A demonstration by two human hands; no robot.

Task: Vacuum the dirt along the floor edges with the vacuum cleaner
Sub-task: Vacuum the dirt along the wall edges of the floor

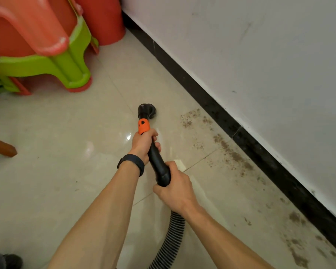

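The left hand (144, 143) is clenched round the black wand (157, 162) just behind its orange collar (143, 126). The right hand (174, 189) grasps the rear end of the wand, where the ribbed hose (172, 239) joins it. The round nozzle (146, 110) is over clean tile, near the dirt (231, 152) but apart from it. Whether it touches the floor I cannot tell. The dirt lies in brown patches along the black skirting board (241, 131), from beside the nozzle down to the lower right corner.

The main risk, I think, is to miss some dirt — the nozzle is small and the patches are many and spread, so one quick pass can leave a strip close to the skirting. If the nozzle is pushed fast into the loose grains, it may scatter them over the clean tile instead of taking them in. The hose hangs under the right arm and could drag through the nearer patches. A hard swing forward may also knock the stacked plastic stools (47, 55).
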